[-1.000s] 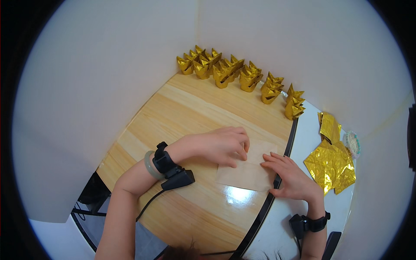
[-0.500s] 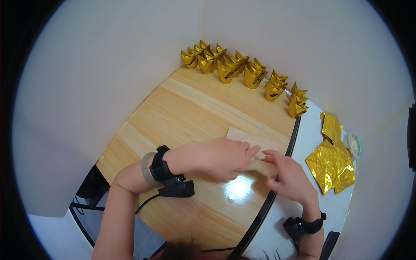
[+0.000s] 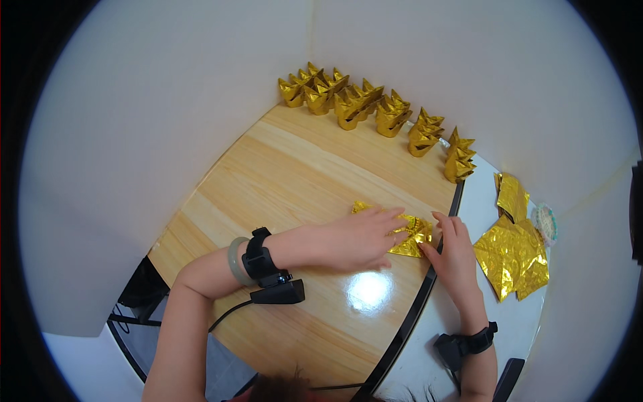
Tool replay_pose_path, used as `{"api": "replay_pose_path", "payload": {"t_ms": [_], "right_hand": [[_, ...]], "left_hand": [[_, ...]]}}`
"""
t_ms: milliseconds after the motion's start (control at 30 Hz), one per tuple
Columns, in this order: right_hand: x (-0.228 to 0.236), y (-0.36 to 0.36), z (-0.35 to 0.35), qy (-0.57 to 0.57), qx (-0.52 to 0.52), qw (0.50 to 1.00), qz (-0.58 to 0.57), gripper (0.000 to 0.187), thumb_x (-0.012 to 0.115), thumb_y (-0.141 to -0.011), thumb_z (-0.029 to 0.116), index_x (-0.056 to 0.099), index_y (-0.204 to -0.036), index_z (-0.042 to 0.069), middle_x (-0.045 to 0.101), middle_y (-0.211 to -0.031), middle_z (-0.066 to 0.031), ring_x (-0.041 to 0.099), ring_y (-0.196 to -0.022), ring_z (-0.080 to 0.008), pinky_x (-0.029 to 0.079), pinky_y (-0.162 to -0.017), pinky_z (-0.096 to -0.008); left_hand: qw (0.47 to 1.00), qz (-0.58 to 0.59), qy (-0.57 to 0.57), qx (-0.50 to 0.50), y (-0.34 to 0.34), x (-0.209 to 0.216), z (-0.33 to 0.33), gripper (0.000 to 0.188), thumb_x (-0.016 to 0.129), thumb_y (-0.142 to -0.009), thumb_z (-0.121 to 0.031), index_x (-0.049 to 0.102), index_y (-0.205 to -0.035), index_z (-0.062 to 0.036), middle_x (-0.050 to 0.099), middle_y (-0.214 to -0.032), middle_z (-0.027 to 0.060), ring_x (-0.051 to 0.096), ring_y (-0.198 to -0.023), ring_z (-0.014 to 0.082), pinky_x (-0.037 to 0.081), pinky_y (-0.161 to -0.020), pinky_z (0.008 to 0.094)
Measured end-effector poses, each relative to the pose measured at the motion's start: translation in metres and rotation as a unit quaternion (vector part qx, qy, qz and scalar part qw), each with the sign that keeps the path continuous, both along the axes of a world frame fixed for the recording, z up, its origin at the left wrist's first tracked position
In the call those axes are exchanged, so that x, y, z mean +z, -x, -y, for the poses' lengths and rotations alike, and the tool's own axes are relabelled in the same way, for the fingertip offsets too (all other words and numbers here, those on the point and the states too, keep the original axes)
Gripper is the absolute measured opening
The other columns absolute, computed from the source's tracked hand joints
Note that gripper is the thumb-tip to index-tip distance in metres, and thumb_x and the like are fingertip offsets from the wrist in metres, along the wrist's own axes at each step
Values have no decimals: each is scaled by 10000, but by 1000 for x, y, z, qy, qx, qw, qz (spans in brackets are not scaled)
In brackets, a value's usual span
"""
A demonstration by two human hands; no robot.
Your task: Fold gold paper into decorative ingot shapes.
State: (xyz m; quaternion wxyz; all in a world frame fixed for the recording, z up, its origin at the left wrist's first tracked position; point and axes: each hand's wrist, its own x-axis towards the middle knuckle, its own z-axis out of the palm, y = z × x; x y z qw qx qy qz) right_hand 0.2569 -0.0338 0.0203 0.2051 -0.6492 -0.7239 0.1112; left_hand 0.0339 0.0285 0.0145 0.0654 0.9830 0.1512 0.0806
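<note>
- My left fingers (image 3: 385, 222) are spread wide over the gold paper (image 3: 416, 233).
- My right fingers (image 3: 449, 226) and thumb stand apart at its right edge.
- It lies on the table (image 3: 281, 167), 6 rows of folded gold shapes (image 3: 393, 115) beyond.

Person's left elbow (image 3: 187, 285) bent; left hand (image 3: 358, 240) palm down, fingers loosely spread. Right hand (image 3: 455, 258): thumb parted from fingers.
</note>
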Motion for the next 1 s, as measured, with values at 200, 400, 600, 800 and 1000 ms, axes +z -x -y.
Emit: {"api": "replay_pose_path", "payload": {"t_ms": [200, 400, 600, 800, 1000], "right_hand": [[-10, 28, 13, -36, 201, 976, 75, 884, 689, -765, 460, 279, -1417, 27, 301, -1452, -193, 289, -1342, -374, 268, -1084, -457], [-8, 18, 6, 43, 198, 968, 150, 993, 584, -776, 625, 216, -1435, -20, 236, -1498, -194, 229, -1390, -338, 222, -1111, -461], [-9, 0, 3, 29, 127, 961, 243, 908, 488, -838, 631, 248, -1432, -12, 267, -1496, -166, 229, -1402, -245, 171, -1128, -459], [-12, -4, 1, 24, 101, 964, 246, 848, 438, -872, 612, 267, -1429, -4, 289, -1490, -149, 244, -1397, -231, 166, -1127, -464], [-14, -8, 1, -1, 97, 963, 250, 802, 489, -858, 581, 313, -1421, 38, 323, -1475, -134, 299, -1367, -241, 204, -1115, -466]], "left_hand": [[991, -78, 106, -30, 2, -16, 6, 947, 548, -845, -552, 181, -1394, 127, 192, -1468, 292, 124, -1399, 409, 143, -1129, 503], [986, -102, 129, -31, 2, -16, 5, 990, 556, -808, -603, 146, -1451, 28, 101, -1502, 279, 47, -1416, 399, 104, -1102, 586], [983, -124, 133, -36, 7, -1, 1, 933, 618, -771, -585, 171, -1487, -186, 79, -1520, 248, 13, -1427, 373, 92, -1076, 627], [978, -126, 149, -74, 19, -6, -22, 820, 633, -784, -539, 263, -1467, -277, 89, -1545, 175, 30, -1435, 343, 82, -1071, 619], [962, -111, 233, -87, 30, -2, -42, 604, 622, -841, -379, 411, -1402, -305, 116, -1561, 78, 60, -1439, 302, 27, -1082, 616]]}}
